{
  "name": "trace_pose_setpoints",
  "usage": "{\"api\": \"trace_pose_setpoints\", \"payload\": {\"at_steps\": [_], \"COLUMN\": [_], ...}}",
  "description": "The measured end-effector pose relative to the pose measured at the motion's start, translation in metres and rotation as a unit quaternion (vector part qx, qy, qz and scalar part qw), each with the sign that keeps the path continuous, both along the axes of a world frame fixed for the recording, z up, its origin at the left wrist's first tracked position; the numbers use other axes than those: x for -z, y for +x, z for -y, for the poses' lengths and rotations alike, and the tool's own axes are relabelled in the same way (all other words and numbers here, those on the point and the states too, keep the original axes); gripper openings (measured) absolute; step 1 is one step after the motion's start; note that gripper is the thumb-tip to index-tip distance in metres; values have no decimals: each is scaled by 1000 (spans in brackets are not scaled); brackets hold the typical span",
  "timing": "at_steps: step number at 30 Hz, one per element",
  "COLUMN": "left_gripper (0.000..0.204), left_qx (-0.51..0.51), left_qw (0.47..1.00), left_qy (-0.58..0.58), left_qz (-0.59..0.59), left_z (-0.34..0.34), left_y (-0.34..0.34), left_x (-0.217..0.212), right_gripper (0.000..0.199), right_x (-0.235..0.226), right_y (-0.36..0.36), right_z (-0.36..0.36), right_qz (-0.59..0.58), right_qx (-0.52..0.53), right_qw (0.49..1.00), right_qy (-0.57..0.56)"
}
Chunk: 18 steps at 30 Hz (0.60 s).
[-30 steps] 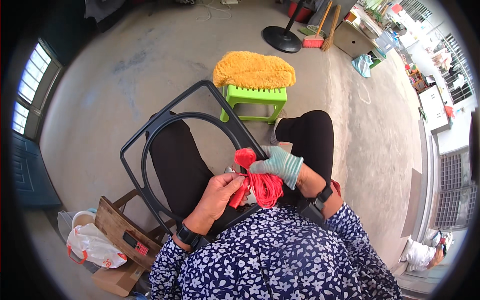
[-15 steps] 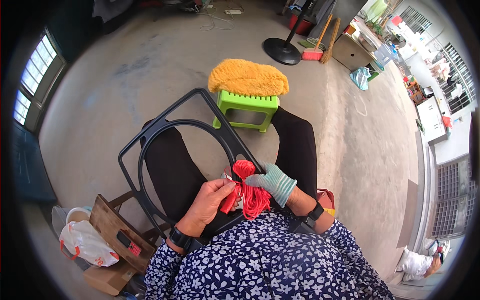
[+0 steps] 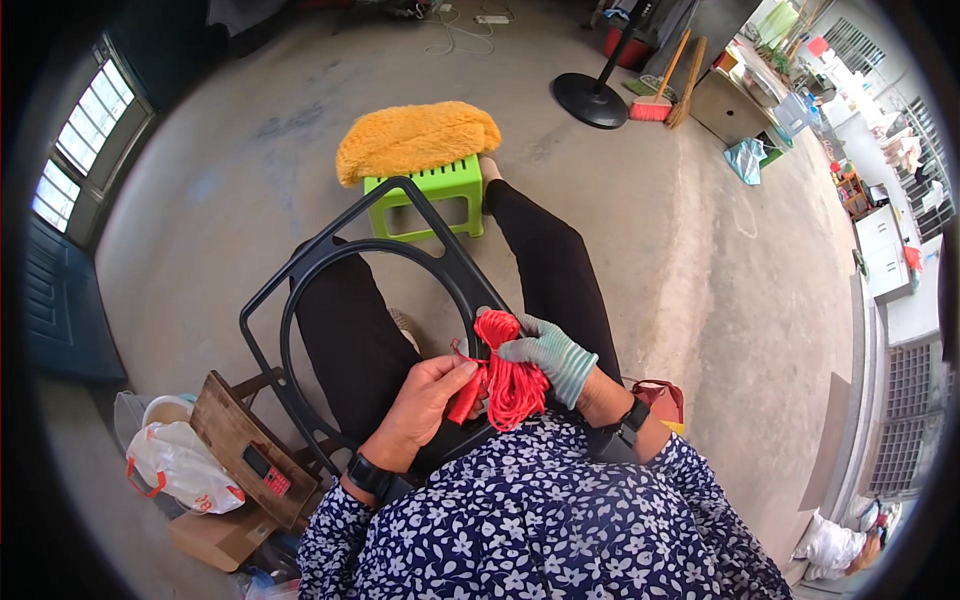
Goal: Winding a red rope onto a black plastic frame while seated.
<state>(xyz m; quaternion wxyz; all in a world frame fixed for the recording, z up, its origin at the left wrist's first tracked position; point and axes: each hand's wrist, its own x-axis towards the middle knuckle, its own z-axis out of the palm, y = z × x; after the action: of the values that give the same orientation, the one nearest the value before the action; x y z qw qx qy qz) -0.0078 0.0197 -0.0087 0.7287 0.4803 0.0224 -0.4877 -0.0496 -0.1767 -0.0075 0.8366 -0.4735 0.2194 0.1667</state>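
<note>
Over my lap, a bundle of red cord [image 3: 515, 385] hangs in loops, gathered in the middle. My right hand [image 3: 556, 357], in a green-and-white striped glove, is closed around its upper part. Beside it my bare left hand [image 3: 428, 398] pinches a strand next to a red, stick-like piece [image 3: 467, 396], partly hidden by the fingers. A black frame with a round ring [image 3: 462, 278] leans across my left thigh, its lower end behind my left forearm. In front of my knees stands a green plastic stool [image 3: 430, 190] with a fluffy yellow cushion [image 3: 418, 138] on top.
At lower left, a wooden chair [image 3: 235, 425] bears a mobile phone [image 3: 266, 468], beside a white plastic bag [image 3: 180, 465] and a cardboard box [image 3: 222, 535]. A red bag [image 3: 660, 400] lies by my right side. Farther off are a black stand base [image 3: 590, 100] and brooms [image 3: 688, 85].
The stool with its cushion has shifted left, and my right leg has stretched forward, its foot now at the stool's right side. Both hands keep their hold on the cord.
</note>
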Motion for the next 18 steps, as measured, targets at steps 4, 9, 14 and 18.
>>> {"api": "trace_pose_setpoints", "payload": {"at_steps": [4,9,14,18], "left_gripper": [25,25,23,22], "left_qx": [-3,-10,-23,-34], "left_qw": [1000,1000,1000,998], "left_qy": [-1,-3,-3,-15], "left_qz": [5,1,10,41], "left_z": [-1,-5,-2,-1], "left_y": [0,-3,-3,-3], "left_x": [3,4,3,14], "right_gripper": [41,41,35,27], "right_x": [-1,-1,-11,-13], "right_y": [1,4,7,14], "right_z": [2,-1,-3,0], "right_qz": [6,16,-7,144], "right_qx": [0,-5,17,-98], "right_qw": [1000,999,995,895], "right_qy": [25,48,98,-410]}}
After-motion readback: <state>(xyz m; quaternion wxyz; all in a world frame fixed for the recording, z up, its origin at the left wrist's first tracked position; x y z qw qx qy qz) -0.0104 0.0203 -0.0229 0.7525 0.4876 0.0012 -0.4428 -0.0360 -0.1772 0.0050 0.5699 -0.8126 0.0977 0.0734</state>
